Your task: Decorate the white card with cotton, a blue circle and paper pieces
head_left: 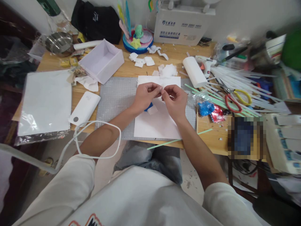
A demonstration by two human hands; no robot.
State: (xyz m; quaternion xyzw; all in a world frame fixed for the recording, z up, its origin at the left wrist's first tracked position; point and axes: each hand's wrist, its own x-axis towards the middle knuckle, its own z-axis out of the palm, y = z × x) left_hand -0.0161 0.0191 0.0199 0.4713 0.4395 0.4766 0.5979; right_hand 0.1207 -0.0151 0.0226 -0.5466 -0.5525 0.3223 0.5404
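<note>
My left hand (148, 95) and my right hand (175, 99) meet fingertip to fingertip above a white sheet of paper (156, 127). Both are closed in a pinch, and whatever sits between the fingertips is too small to make out. Under my left hand, a blue piece (148, 107) and a small pale scrap (152, 110) lie on the sheet. Crumpled white tissue pieces (168, 70) rest just beyond my hands. The sheet lies on a grey cutting mat (117, 100).
Left are a white power bank (85, 108) with its cable, a lilac box (103, 61) and a bagged white pad (45, 102). Right are a white roll (194, 71), a glue gun (207, 66), scissors (232, 99), glue sticks (244, 83) and blue clay (206, 108). A green strip (162, 144) crosses the front edge.
</note>
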